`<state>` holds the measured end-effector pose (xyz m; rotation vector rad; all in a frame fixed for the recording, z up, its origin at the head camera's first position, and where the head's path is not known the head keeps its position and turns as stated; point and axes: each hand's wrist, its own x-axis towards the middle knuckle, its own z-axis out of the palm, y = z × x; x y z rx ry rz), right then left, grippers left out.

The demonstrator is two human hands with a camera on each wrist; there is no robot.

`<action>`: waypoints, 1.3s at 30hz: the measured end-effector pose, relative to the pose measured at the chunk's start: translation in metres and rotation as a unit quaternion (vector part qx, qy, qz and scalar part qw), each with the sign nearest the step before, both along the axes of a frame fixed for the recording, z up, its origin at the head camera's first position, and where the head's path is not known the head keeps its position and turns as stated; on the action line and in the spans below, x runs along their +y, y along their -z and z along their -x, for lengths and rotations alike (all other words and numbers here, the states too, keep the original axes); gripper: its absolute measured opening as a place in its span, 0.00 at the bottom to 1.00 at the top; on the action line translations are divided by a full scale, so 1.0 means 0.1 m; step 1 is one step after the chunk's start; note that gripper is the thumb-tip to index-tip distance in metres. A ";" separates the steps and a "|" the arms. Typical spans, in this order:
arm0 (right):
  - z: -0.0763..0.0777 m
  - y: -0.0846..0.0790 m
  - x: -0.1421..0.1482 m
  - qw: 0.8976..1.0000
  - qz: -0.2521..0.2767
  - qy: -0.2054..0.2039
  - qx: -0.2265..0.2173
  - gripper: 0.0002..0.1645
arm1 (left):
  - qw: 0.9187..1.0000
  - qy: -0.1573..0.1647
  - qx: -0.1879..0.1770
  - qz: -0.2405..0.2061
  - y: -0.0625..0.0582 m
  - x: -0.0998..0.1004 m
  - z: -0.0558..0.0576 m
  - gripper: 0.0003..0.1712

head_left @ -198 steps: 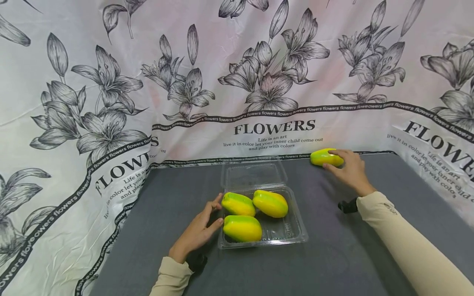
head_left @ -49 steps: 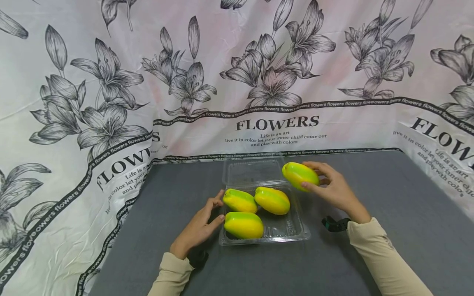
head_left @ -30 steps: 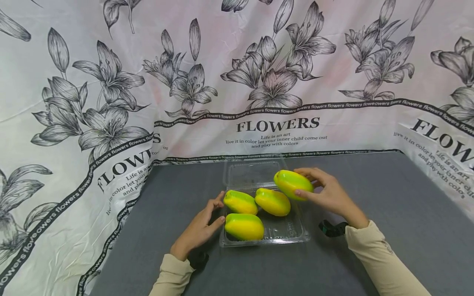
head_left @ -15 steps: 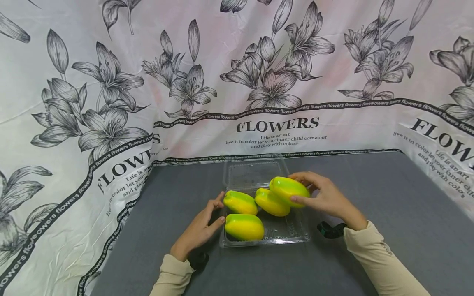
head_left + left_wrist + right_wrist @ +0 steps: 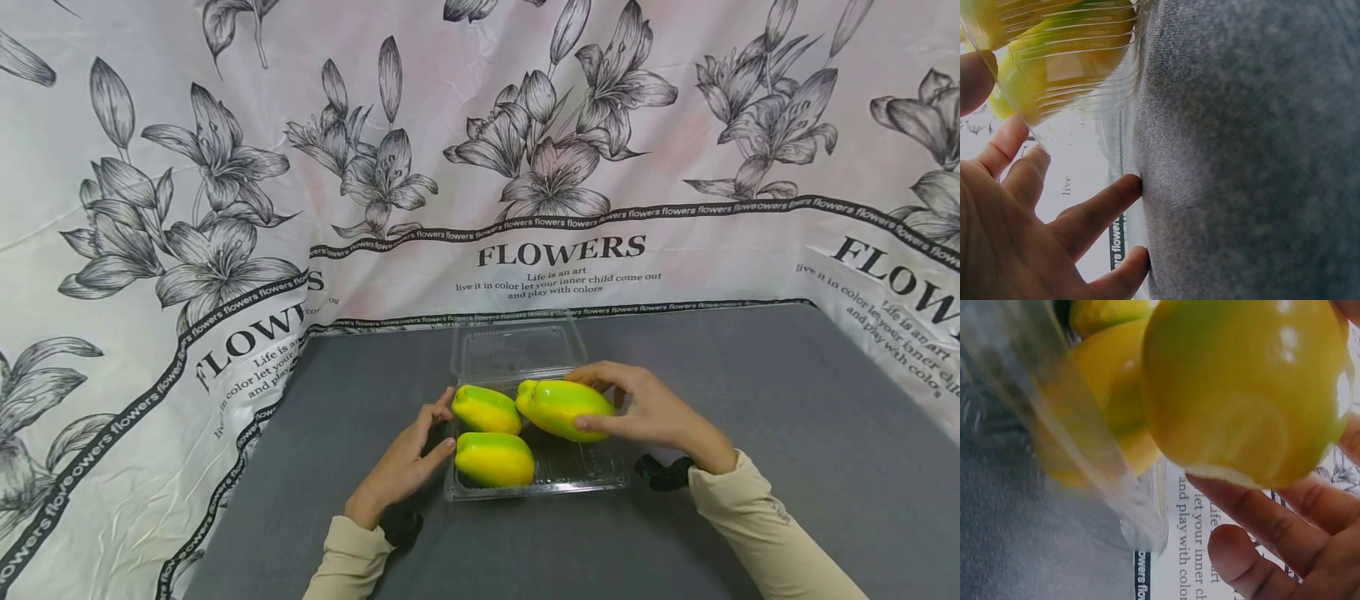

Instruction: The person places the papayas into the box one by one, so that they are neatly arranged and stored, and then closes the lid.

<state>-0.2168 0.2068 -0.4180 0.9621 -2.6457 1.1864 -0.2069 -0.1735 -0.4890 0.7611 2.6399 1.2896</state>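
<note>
My right hand (image 5: 648,408) grips a green-and-yellow papaya (image 5: 1241,394) between thumb and fingers, above the right part of a clear plastic clamshell box (image 5: 536,493). In the head view it overlaps another papaya (image 5: 1104,394) in the box and hides most of it. Two more papayas lie at the box's left: one behind (image 5: 487,410), one in front (image 5: 495,461). My left hand (image 5: 405,458) rests at the box's left side, fingers spread, thumb and fingertips touching its rim; two fingertips touch the grey tabletop in the left wrist view.
The box's transparent lid (image 5: 517,350) is folded back on the grey table (image 5: 720,350). Behind stands a white curtain (image 5: 555,279) printed with flowers and lettering. A dark strap device (image 5: 663,472) sits at my right wrist, another dark device (image 5: 402,527) at my left.
My right hand has picked up the papaya from the back right of the table and brought it left, then down over the box's right part. The left hand stays at the rim.
</note>
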 end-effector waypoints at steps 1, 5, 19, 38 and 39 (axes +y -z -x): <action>0.00 0.00 -0.01 1.000 -0.003 -0.003 -0.001 0.29 | 1.000 0.000 0.000 0.000 0.00 0.00 0.00 0.21; -0.03 0.00 -0.05 1.000 -0.021 -0.011 -0.009 0.31 | 1.000 0.000 0.004 -0.001 -0.01 0.00 0.00 0.22; -0.05 0.03 -0.11 0.998 -0.054 -0.025 -0.021 0.32 | 1.000 0.002 0.021 -0.006 0.00 0.02 -0.01 0.21; -0.07 0.07 -0.13 0.993 -0.072 -0.088 -0.042 0.35 | 1.000 -0.001 0.006 -0.005 -0.01 0.02 -0.01 0.21; -0.07 0.07 -0.13 0.992 -0.076 -0.089 -0.041 0.35 | 1.000 0.000 0.008 -0.005 -0.01 0.02 -0.01 0.21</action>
